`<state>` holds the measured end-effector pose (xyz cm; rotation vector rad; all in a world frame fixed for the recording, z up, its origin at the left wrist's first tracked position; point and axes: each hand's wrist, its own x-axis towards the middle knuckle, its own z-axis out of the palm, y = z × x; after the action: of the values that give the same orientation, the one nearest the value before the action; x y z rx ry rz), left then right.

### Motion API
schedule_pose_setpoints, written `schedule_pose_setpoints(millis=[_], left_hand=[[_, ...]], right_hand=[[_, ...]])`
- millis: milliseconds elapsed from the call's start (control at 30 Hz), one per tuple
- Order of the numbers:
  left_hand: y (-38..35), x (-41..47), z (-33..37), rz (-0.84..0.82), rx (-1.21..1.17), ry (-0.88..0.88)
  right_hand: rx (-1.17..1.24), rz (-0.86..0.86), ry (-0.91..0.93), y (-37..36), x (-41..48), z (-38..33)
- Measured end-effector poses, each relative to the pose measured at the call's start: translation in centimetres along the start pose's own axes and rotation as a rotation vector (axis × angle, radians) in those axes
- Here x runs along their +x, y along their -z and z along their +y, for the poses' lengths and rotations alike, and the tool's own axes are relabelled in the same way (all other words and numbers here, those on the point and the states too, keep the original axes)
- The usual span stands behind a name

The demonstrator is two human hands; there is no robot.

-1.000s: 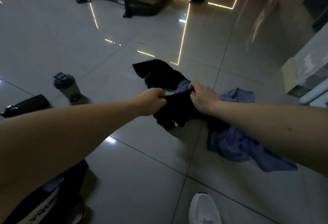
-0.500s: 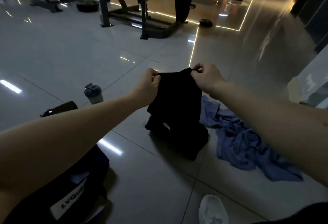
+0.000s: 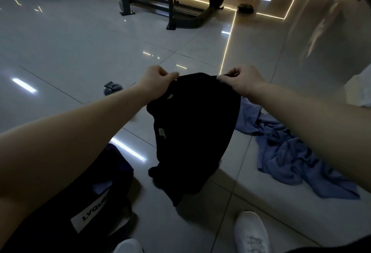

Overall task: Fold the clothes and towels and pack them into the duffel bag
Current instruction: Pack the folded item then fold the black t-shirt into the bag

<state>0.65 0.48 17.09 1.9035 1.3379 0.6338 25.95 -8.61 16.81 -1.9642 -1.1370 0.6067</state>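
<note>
Glossy gym floor tiles (image 3: pixel 80 48) lie below as my left hand (image 3: pixel 158 80) and right hand (image 3: pixel 241 83) each pinch a black garment's (image 3: pixel 192 132) top edge, spreading it for folding.

A single wide-angle camera sits on the person's head, facing forward and down along both outstretched bare forearms. The left hand (image 3: pixel 158 80) and right hand (image 3: pixel 241 82) land just above mid-frame, close to the lens. Each pinches the top edge of a limp black cloth garment (image 3: pixel 192 132) hanging at the centre. The glossy pale tiled floor (image 3: pixel 80 42) fills most of the view. Nearest, at the bottom edge, is a white lace-up shoe (image 3: pixel 251 232), and a dark fabric duffel bag with a white label (image 3: pixel 96 202) sits at lower left. Farthest, along the top edge, stand dark metal gym frames (image 3: pixel 170 2). The tile seams bow with the lens.
</note>
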Motion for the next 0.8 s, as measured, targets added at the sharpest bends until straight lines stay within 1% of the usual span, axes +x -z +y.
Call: schedule_pose_setpoints(millis=[67, 133, 167, 233, 267, 300, 333, 367, 433, 500, 600, 667, 733, 767, 800], left_hand=[[1.1, 0.0, 0.1, -0.097, -0.029, 0.032], [1.9, -0.1, 0.0, -0.214, 0.027, -0.061], [2.2, -0.2, -0.1, -0.298, 0.090, -0.126], [2.6, -0.5, -0.5, -0.446, 0.288, -0.233], [2.6, -0.5, -1.0, -0.466, 0.403, -0.281], [2.6, -0.2, -1.7, -0.445, 0.505, -0.327], [2.7, 0.0, -2.4, -0.404, 0.551, -0.368], [2.9, 0.2, -3.0, -0.356, 0.533, -0.372], [3.5, 0.2, -4.0, -0.249, 0.380, -0.293], [3.7, 0.5, -4.8, -0.189, 0.209, -0.221], [3.1, 1.0, -4.3, -0.140, 0.121, -0.170], [2.2, 1.2, -3.2, -0.095, 0.039, -0.188], [1.4, 0.8, -1.8, -0.059, 0.030, -0.257], [1.0, 0.5, -1.2, -0.060, 0.033, -0.293], [0.5, 0.4, -0.8, -0.074, 0.033, -0.321]], right_hand=[[0.105, -0.021, -0.040, 0.0, 0.0, 0.0], [0.144, -0.060, -0.053, 0.1, 0.0, -0.1], [0.145, -0.080, -0.047, 0.1, -0.1, -0.2], [0.115, -0.107, -0.021, 0.1, -0.2, -0.3], [0.075, -0.110, 0.000, 0.3, -0.4, -0.4], [0.030, -0.105, 0.020, 0.5, -0.7, -0.5], [-0.004, -0.097, 0.043, 0.8, -0.9, -0.5], [-0.021, -0.095, 0.058, 1.3, -1.1, -0.4], [-0.037, -0.113, 0.063, 2.1, -1.4, 0.1], [-0.087, -0.147, 0.057, 2.2, -1.5, 0.6], [-0.275, -0.113, 0.099, 1.7, -1.0, 1.4], [-0.372, -0.120, 0.072, 1.7, -1.0, 1.6], [-0.507, -0.141, 0.026, 1.8, -0.9, 1.9], [-0.536, -0.129, 0.032, 1.6, -0.9, 1.9], [-0.503, -0.116, 0.068, 1.2, -0.9, 1.6]])
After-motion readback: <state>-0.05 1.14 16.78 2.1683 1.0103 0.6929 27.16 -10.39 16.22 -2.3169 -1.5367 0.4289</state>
